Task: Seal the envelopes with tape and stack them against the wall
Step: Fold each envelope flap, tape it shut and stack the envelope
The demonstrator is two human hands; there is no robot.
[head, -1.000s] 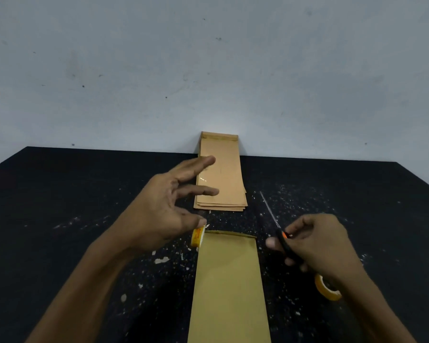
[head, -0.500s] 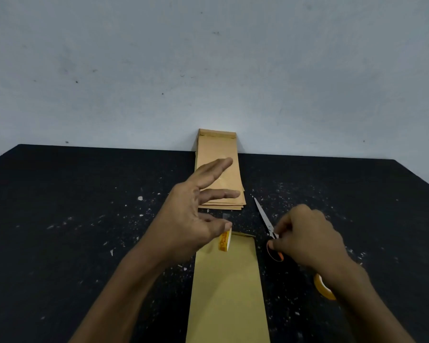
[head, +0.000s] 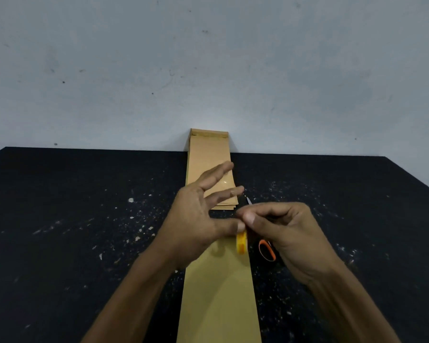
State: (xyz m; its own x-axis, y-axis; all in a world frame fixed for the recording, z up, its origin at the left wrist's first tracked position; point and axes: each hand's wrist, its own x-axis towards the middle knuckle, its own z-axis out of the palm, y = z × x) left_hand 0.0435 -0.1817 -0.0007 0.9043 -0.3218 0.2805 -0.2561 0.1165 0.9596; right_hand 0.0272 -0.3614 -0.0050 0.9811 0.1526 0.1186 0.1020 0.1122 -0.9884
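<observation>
Behind everything stands a pale grey wall (head: 208,70), and below it lies a black surface (head: 72,219) with small white specks.

Head view: at 12 o'clock a stack of brown envelopes (head: 209,154) leans with its top edge on the wall. One long envelope (head: 218,293) lies flat at 6 o'clock. The left hand (head: 196,219) is over its far end. Thumb and one finger pinch a small yellow tape roll (head: 242,243), and the other fingers are spread wide. The right hand (head: 287,231) is at 3 o'clock of the roll, its thumb and fingers pinched together right at the left thumb; what they grip is too small to tell. Scissors (head: 266,250) with an orange handle lie on the surface under the right hand
</observation>
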